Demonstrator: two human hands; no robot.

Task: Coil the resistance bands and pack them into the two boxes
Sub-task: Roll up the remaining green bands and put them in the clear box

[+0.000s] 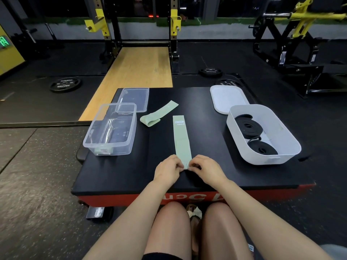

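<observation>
Head view: the near end of a green band (181, 141) lying flat on the table (116, 171) is pinched by curled fingers of the left hand (167, 170) and right hand (205, 170). Both forearms are stretched forward, the hands kept almost touching.

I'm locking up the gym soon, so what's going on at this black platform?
A person is packing resistance bands. Both hands, the left hand and right hand, pinch the near end of a green band laid flat on the platform, apparently starting to roll it. A second green band lies loose farther back. Two coiled black bands already sit in the white box. The clear box holds little so far.
</observation>
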